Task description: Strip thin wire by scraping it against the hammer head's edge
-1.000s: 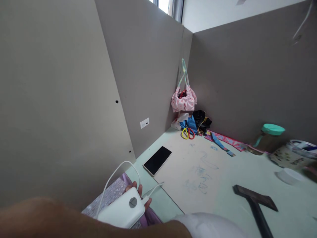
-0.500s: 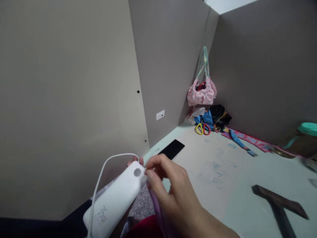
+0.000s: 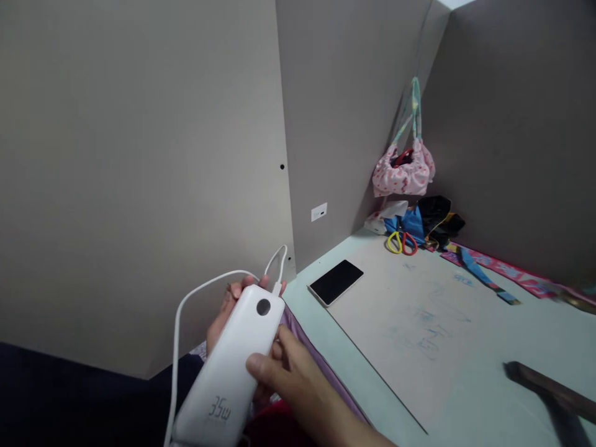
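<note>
A white power bank [image 3: 233,366] marked "35W", with a round dark button near its top, tilts across the lower middle of the view. My left hand [image 3: 223,310] holds it from behind; its fingertips show along the top edge. On the right side of the power bank, my right hand [image 3: 288,372] grips it, thumb on the front face. A white cable [image 3: 177,329] loops along the left side, and its plug [image 3: 277,287] sits at the power bank's top edge. Flat on the desk to the right lies a phone [image 3: 336,282] with a dark screen.
A pink pouch [image 3: 404,174] hangs in the corner above scissors [image 3: 401,243] and a blue and black bundle [image 3: 435,217]. Patterned straps [image 3: 488,273] lie along the back wall. A dark stand [image 3: 554,388] is at the right. Grey partitions [image 3: 139,155] rise at left and behind.
My right hand has moved from the plug end down to the power bank's side and grips it there. The plug and a cable loop now show at the top. The view has shifted left.
</note>
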The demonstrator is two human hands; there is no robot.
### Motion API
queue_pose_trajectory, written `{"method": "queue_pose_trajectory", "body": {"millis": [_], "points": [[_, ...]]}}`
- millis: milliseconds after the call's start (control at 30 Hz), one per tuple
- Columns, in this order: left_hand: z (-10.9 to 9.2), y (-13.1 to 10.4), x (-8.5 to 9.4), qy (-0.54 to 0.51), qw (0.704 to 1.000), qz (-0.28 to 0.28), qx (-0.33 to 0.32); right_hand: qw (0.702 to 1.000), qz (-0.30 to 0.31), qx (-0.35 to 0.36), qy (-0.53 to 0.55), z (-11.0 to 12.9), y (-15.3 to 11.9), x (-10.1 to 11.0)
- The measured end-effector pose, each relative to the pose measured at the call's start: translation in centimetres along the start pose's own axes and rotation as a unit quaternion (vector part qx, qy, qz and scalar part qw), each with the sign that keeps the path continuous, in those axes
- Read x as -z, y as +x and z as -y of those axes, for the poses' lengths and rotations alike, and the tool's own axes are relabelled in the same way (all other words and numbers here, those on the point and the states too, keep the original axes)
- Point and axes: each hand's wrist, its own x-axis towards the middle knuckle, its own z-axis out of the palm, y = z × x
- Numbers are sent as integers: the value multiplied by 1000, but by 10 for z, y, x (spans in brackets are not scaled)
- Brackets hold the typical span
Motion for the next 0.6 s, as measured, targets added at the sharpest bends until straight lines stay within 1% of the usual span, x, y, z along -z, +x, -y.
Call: {"method": "queue_pose_trajectory", "body": {"millis": [133, 267, 367, 467, 600], "points": [[-2, -5, -12, -35, 998, 4, -48, 1000, 4, 4, 17, 11, 0, -2], [-5, -5, -20, -34, 998, -14, -52, 1000, 6, 5, 18, 14, -1, -2], [-6, -6, -23, -32, 998, -25, -56, 999, 9, 6, 30, 12, -4, 1], [-6, -8, -25, -28, 996, -27, -82, 999, 6, -18, 49, 7, -8, 6], [-5, -9, -29, -23, 997, -24, -74, 997, -16, -28, 72, -1, -12, 14]]}}
